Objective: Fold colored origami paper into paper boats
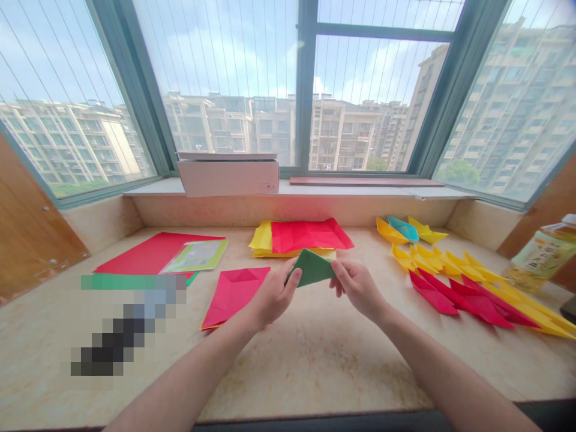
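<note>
A green folded paper (312,268), creased into a flat triangular shape, is held above the marble counter (315,360), just in front of the red sheet (310,234). It is pinched at its edges by the left hand (273,295) and right hand (357,287), fingers closed on it.

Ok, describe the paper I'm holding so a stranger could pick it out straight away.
On the marble window counter, look at the middle, just in front of the red and yellow sheet stack. There the left hand and right hand pinch a folded green paper triangle above the surface. It is the only green folded piece; the finished ones are yellow, red or teal.
</note>
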